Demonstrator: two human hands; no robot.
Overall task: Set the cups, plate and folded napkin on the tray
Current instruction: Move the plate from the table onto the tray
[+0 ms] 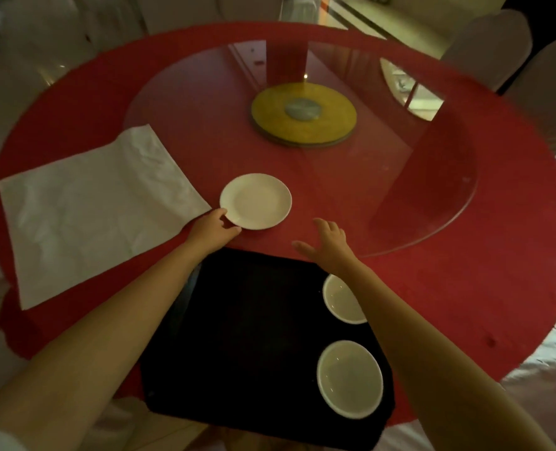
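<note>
While two cups (350, 379) sit lower right on one tray (247, 336), my left hand (212, 232) pinches one plate (256, 201); my right hand (328, 244) spreads empty, one napkin (91, 209) left.

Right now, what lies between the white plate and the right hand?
Nothing: in the head view, only bare red tablecloth separates the plate from the open right hand.

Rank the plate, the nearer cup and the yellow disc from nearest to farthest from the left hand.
1. Plate, touching the left hand fingers.
2. Nearer cup, on the tray's right side.
3. Yellow disc, at the table's centre.
</note>
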